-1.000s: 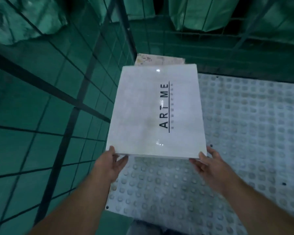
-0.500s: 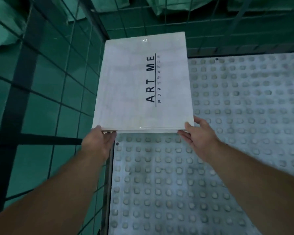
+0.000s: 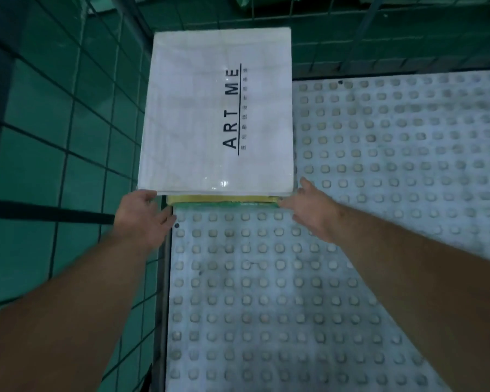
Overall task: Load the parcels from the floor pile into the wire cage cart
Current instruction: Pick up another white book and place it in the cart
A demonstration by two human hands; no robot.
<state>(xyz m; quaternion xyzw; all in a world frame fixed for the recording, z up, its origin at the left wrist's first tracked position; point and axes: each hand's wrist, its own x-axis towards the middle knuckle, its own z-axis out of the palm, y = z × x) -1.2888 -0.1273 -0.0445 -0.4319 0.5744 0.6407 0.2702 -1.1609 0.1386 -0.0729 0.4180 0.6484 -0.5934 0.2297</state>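
**Parcel set in the cart's corner, release pending**

Left of the white parcel (image 3: 210, 114), the wire side of the cage cart (image 3: 68, 137) is seen close against the parcel's long edge. At the parcel's near-left corner the left hand (image 3: 142, 213) is laid with loose, parted fingers, the thumb touching the corner; no clamping is seen. The parcel itself is lying flat in the cart's far-left corner, stacked on a yellow and green layer (image 3: 224, 198) of which only a strip is shown below its near edge. At the parcel's near-right corner the right hand (image 3: 311, 207) is held spread, thumb apart beside the edge, straight fingers reaching to that strip.

A slide off the lower layer is judged possible if the glossy wrap is dragged as the hands are drawn away, and fingers could be caught against the wire.

What lies beneath the parcel is mostly hidden, the small print beside "ART ME" cannot be read, and right of the parcel the studded floor (image 3: 379, 193) is cut off.
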